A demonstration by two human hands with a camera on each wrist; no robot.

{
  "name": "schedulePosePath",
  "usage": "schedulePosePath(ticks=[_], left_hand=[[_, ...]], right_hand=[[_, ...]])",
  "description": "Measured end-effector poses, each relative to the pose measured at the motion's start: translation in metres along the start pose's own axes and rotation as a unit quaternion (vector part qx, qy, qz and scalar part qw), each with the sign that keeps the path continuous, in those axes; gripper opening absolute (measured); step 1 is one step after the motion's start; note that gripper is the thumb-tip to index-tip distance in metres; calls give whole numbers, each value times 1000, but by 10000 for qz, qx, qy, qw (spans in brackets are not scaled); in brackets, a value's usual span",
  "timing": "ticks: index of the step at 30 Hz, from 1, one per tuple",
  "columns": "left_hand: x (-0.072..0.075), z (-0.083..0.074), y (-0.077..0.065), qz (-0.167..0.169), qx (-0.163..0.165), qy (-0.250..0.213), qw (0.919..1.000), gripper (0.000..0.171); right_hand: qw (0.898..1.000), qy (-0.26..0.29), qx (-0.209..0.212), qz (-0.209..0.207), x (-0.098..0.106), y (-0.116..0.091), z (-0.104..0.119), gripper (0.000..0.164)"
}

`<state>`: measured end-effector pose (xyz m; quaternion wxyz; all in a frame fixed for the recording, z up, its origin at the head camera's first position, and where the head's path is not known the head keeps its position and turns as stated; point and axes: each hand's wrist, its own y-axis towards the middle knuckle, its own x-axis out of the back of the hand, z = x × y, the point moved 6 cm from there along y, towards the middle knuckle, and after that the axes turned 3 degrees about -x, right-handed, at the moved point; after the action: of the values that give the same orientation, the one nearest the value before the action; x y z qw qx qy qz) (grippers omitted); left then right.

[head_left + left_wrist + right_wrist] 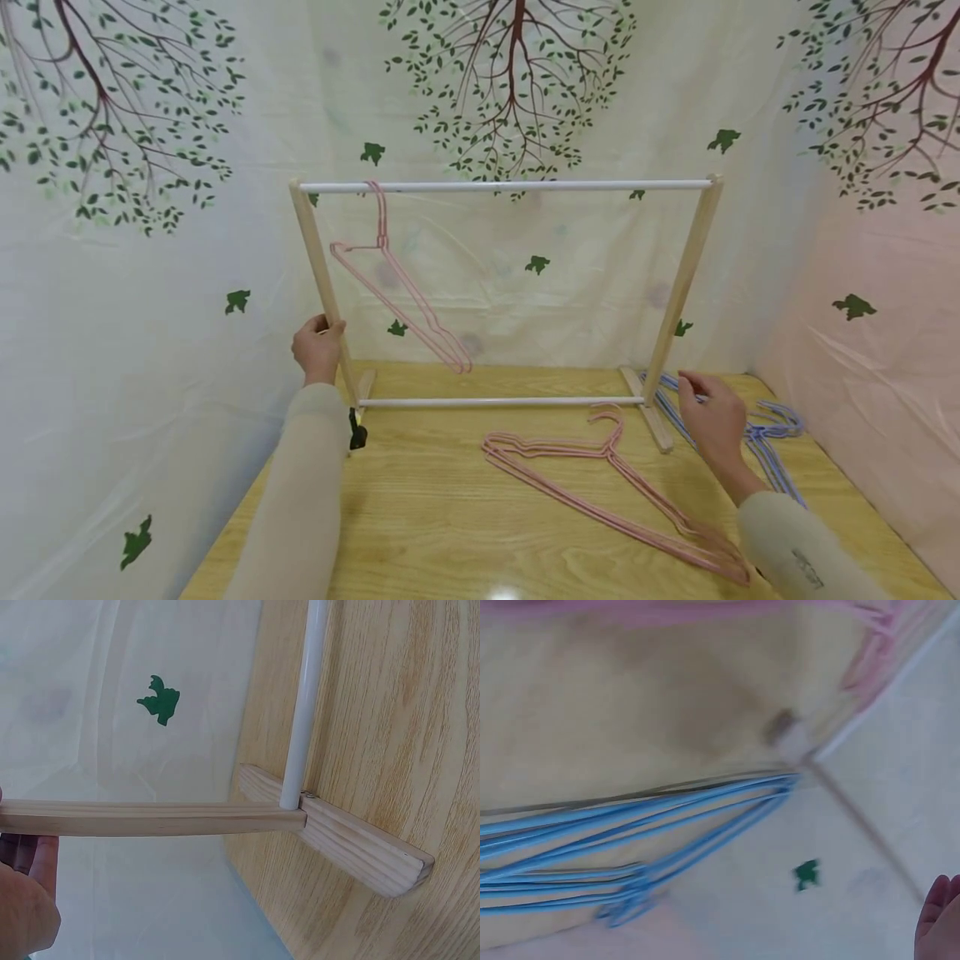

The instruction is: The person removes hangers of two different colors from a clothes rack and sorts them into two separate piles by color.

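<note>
My left hand (pixel 317 348) holds the left wooden post (pixel 318 250) of a small clothes rack, thumb and fingers around it. In the left wrist view this wooden post (pixel 165 819) runs to its foot, with my left hand (pixel 28 907) at the edge. Pink hangers (pixel 420 304) hang from the white top bar (pixel 510 187), near its left end. My right hand (pixel 716 417) is in the air above blue hangers (pixel 772 433), fingers loosely bent, nothing in it. More pink hangers (pixel 555 492) lie on the table before the rack.
The wooden table (pixel 420 500) carries the rack, whose lower white bar (pixel 502 403) runs just above its surface. A right post (pixel 682 292) stands near my right hand. Behind is a pale curtain (pixel 465 292) with leaf prints. A small black object (pixel 357 431) shows by my left sleeve.
</note>
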<state>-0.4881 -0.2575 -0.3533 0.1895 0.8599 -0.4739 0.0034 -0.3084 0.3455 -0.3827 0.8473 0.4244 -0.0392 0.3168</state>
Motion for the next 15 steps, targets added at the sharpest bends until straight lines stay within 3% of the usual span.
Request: schedulePosePath(ticks=[8, 15], left_hand=[[-2, 0, -1, 27, 62, -64, 10000, 33], [-3, 0, 3, 16, 83, -30, 10000, 34]], right_hand=[[9943, 865, 486, 397, -58, 21, 94, 17], [9863, 1001, 550, 1190, -106, 34, 176, 21]])
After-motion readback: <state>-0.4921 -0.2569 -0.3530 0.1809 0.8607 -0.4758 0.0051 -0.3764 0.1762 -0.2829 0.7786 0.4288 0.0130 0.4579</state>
